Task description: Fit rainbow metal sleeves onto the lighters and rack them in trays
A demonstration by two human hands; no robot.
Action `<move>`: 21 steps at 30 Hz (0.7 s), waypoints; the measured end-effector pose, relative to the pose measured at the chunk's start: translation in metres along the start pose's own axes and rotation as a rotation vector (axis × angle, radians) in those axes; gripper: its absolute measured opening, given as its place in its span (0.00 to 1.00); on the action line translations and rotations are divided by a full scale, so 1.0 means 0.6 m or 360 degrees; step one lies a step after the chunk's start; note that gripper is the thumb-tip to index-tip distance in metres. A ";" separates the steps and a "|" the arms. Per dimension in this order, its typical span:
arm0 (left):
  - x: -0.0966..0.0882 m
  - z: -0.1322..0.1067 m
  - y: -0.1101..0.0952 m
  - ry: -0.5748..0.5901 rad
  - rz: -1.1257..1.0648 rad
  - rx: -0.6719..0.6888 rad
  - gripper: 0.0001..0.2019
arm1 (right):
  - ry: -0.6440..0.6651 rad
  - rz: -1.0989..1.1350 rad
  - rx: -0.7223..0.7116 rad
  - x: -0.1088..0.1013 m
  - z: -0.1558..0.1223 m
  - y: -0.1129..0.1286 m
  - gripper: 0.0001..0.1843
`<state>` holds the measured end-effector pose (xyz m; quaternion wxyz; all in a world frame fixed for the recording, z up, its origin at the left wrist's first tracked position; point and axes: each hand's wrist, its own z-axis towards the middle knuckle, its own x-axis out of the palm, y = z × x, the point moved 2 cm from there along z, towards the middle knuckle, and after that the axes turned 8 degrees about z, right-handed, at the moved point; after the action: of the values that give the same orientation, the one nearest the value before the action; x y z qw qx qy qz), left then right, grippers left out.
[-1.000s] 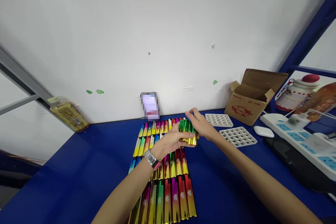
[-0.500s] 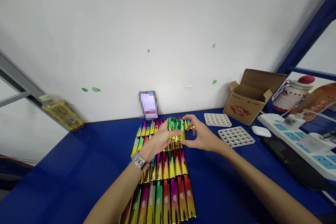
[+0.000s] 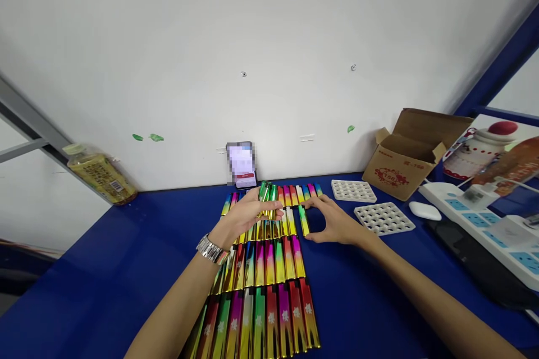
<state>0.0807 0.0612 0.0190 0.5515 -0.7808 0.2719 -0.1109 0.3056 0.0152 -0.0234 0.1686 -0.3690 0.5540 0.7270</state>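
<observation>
My left hand (image 3: 241, 217), with a metal watch at its wrist, is wrapped round a small bundle of shiny green-and-gold lighters (image 3: 268, 193) above the rows. My right hand (image 3: 334, 223) pinches a single green-to-gold lighter (image 3: 304, 221) between thumb and fingers, at the right end of the second row from the back. Below the hands, several rows of metallic lighters (image 3: 270, 314) in red, purple, green, blue and gold lie side by side on the blue table. My left hand and forearm cover the left part of the middle rows.
Two white perforated trays (image 3: 384, 219) lie to the right, before an open cardboard box (image 3: 393, 171). Beyond are a white case (image 3: 425, 211), a black flat object (image 3: 458, 258) and a power strip (image 3: 480, 224). A phone (image 3: 242, 164) leans on the wall; a bottle (image 3: 101, 175) stands left.
My right hand has drawn one lighter away from the bundle and brought it down at the row's right end. My left hand has shifted left with the other lighters.
</observation>
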 end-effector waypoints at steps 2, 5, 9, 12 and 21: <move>0.001 0.001 0.001 0.0027 -0.0023 -0.0017 0.46 | 0.0046 -0.0017 -0.0007 0.006 0.001 -0.004 0.32; 0.001 0.006 0.007 0.0026 -0.0054 -0.0010 0.42 | 0.0092 -0.0063 -0.0101 0.011 0.005 -0.002 0.28; -0.001 0.016 0.017 0.0050 -0.0149 0.0086 0.33 | 0.0102 -0.0094 -0.0176 0.010 0.010 0.001 0.25; -0.002 0.023 0.026 0.0013 -0.0227 0.0083 0.32 | 0.0089 -0.0066 -0.0173 0.009 0.012 -0.002 0.27; 0.011 0.024 0.035 -0.0060 -0.0255 -0.0017 0.27 | -0.0312 0.0109 -0.0238 0.004 0.018 0.030 0.33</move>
<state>0.0868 0.0641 -0.0063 0.5417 -0.8049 0.1988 -0.1385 0.2882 0.0188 -0.0118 0.1689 -0.2887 0.4913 0.8042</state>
